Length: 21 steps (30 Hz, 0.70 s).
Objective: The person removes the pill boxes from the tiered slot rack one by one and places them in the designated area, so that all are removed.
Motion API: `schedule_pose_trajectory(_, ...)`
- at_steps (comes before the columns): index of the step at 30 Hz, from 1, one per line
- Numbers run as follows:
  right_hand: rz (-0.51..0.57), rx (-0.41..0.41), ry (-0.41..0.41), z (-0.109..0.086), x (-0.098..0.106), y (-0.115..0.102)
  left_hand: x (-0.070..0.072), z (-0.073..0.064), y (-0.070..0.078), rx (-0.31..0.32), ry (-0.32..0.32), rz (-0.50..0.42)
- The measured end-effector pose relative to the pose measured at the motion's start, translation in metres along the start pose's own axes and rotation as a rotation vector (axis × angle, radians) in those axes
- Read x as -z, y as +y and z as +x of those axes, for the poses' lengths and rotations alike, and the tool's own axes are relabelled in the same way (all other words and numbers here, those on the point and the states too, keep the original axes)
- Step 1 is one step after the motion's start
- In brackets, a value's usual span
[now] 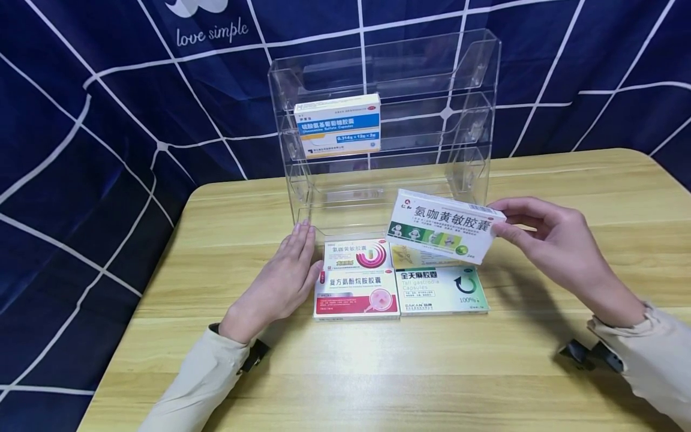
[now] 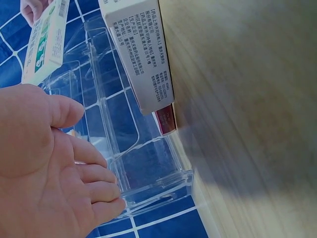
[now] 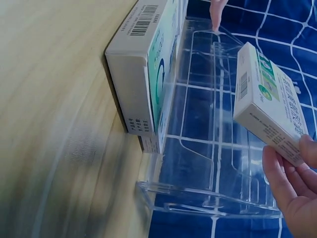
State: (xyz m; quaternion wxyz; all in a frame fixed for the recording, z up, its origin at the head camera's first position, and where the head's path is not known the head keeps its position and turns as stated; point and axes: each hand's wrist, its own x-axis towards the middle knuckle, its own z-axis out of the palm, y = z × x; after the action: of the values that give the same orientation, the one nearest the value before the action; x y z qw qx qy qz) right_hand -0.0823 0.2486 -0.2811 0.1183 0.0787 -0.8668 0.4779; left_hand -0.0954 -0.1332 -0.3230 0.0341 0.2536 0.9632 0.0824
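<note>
1. Far L, we see navy cloth (image 1: 48, 240) w/ white lines, also behind everything.
2. L hand (image 1: 278, 279): fingers straight, holding nothing, just beside the L edge of the boxes on the counter (image 1: 356, 372); we can't tell if it's touching them.
3. Blue/wht box (image 1: 339, 127) stands at the L end of a mid-height tier of the clear rack (image 1: 410, 129).
4. Below, in front of the rack, we have a ring-print box (image 1: 356, 255) at back & a red/wht box (image 1: 356, 294) in front, both flat.
5. Next R: yellow box (image 1: 407, 257) at back, partly hidden; "Tall gastrodia" box (image 1: 442, 291) in front of it.
6. Wht/grn box (image 1: 442, 228) is up in the air, tilted, above the yellow one & in front of the rack.
7. R hand (image 1: 561, 246): thumb & fingers pinch that raised box's R end.
</note>
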Motion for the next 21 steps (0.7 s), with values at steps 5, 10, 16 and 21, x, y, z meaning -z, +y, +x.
schedule_pose_trajectory(5, -0.005, -0.036, -0.019, 0.000, 0.002, 0.001, 0.000, 0.000, 0.000, -0.001, 0.002, -0.003)
schedule_pose_trajectory(10, -0.038, -0.066, -0.039, -0.002, 0.004, 0.002, 0.000, 0.000, 0.000, 0.003, -0.005, -0.006)
schedule_pose_trajectory(16, -0.050, -0.079, -0.056, -0.007, 0.005, 0.006, 0.001, 0.001, 0.001, -0.001, -0.003, -0.003)
schedule_pose_trajectory(21, -0.034, -0.101, -0.084, -0.010, 0.004, 0.011, 0.000, 0.000, 0.000, 0.001, 0.000, 0.001)
